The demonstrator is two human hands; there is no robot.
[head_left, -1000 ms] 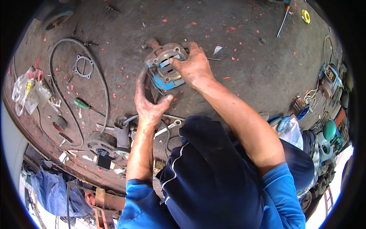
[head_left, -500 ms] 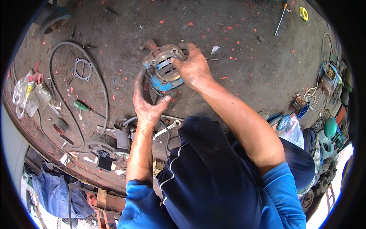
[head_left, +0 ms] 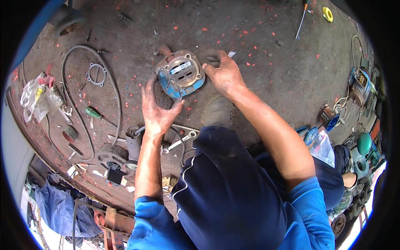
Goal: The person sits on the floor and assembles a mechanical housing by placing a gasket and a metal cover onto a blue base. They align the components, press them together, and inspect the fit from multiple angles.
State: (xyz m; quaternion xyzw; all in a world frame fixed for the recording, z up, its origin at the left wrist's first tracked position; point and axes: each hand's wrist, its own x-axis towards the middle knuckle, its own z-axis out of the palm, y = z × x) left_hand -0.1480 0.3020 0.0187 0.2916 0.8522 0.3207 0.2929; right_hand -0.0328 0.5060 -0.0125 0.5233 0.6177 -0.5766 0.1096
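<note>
Partly blue, slotted metal casting

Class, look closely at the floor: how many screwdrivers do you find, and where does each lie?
2. A green-handled screwdriver lies left of the left hand; an orange-handled screwdriver lies at the upper right, beside the yellow ring. Others may be hidden.

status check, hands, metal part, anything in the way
Left hand open, left of blue metal part, contact unclear. Right hand open on its other side. Part on the ground, slotted face up. Flat gasket off left, clear of both hands.
</note>
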